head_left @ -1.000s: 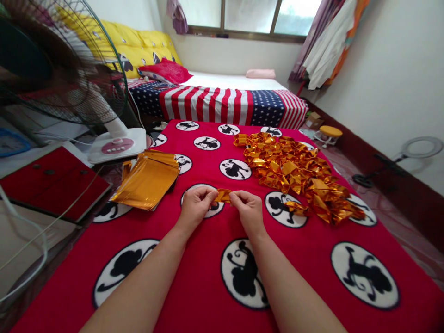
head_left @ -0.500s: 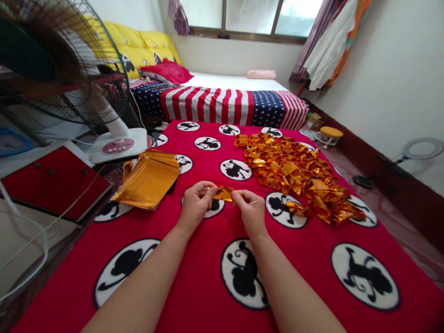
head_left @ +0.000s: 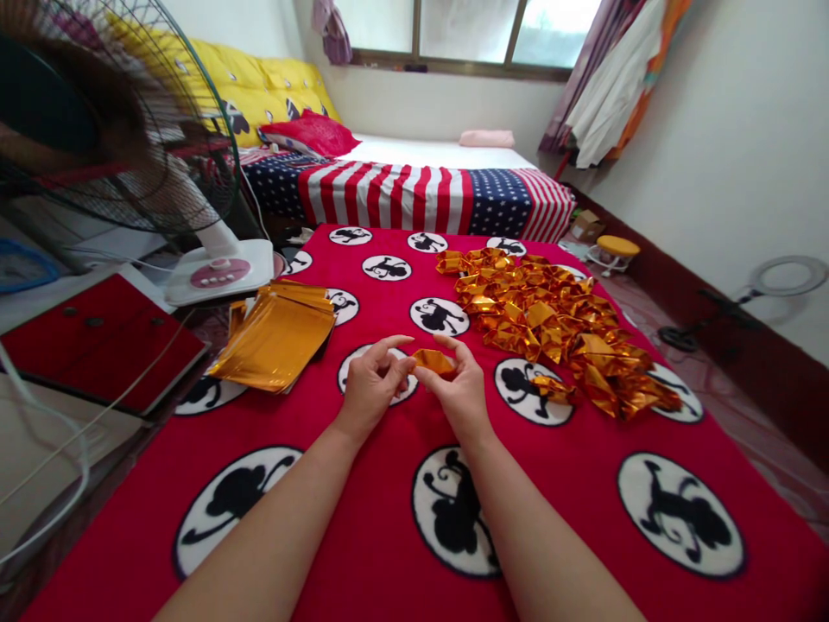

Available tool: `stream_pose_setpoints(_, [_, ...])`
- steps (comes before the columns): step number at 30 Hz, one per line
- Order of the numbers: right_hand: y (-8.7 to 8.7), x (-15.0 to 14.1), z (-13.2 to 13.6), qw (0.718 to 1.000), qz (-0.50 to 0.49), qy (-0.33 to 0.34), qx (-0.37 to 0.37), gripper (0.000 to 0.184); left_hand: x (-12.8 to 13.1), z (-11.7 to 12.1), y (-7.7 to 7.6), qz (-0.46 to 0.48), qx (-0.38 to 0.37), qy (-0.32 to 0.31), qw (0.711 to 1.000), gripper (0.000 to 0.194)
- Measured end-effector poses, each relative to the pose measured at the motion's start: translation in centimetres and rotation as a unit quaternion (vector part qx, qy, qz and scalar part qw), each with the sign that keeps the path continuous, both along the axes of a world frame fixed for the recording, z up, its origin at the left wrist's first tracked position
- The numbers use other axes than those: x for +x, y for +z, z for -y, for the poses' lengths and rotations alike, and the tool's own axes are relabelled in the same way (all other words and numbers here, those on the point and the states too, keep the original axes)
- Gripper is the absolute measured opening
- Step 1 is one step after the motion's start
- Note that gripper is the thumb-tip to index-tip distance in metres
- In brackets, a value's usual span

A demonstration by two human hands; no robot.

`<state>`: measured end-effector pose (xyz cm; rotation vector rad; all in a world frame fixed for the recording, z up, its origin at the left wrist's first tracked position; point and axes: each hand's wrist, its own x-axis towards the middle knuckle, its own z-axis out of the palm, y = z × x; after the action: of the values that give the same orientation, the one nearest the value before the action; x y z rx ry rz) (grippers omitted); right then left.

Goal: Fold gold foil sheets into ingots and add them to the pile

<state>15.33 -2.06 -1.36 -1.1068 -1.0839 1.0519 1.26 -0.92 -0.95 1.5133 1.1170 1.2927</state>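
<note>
Between my hands is a small folded piece of gold foil paper [head_left: 433,361], held just above the red cloth [head_left: 363,510]. My right hand [head_left: 463,389] grips it between thumb and curved fingers at its right side. My left hand [head_left: 372,384] pinches its left end with the thumb, while the index finger reaches out above. A stack of flat gold foil sheets [head_left: 278,337] lies to the left of my hands. On the right sits a large heap of folded gold foil pieces [head_left: 544,311], with one small piece [head_left: 553,389] lying apart nearest my right hand.
An electric fan [head_left: 220,268] stands at the left beside a red panel [head_left: 104,337] and loose cables. Beyond the cloth is a bed [head_left: 414,194]. A yellow stool [head_left: 615,250] and a ring light on a stand [head_left: 787,276] are on the right.
The foil piece was stretched flat between two pinches; now it looks more opened and rounded. My right fingers have curled around its far side, and my left index finger has lifted.
</note>
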Motion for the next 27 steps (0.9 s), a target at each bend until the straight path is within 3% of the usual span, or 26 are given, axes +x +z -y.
stream_pose_setpoints(11, [-0.1,0.7,-0.1,0.999,-0.047,0.004,-0.016,0.042,-0.8,-0.5,-0.3,0.022,0.012,0.051,0.998,0.042])
stream_pose_setpoints(18, [0.1,-0.3,0.3,0.999,-0.053,0.0,-0.005,0.037,0.1,-0.2,0.0,0.042,-0.005,-0.001,0.999,0.08])
stream_pose_setpoints(23, [-0.1,0.1,0.3,0.999,-0.049,0.004,0.011,0.027,-0.2,-0.6,-0.1,0.062,-0.039,0.006,0.997,0.064])
stream_pose_setpoints(27, [-0.4,1.2,-0.1,0.995,-0.099,-0.024,0.002,0.022,-1.6,-1.5,-0.6,0.09,-0.022,0.096,0.991,0.033])
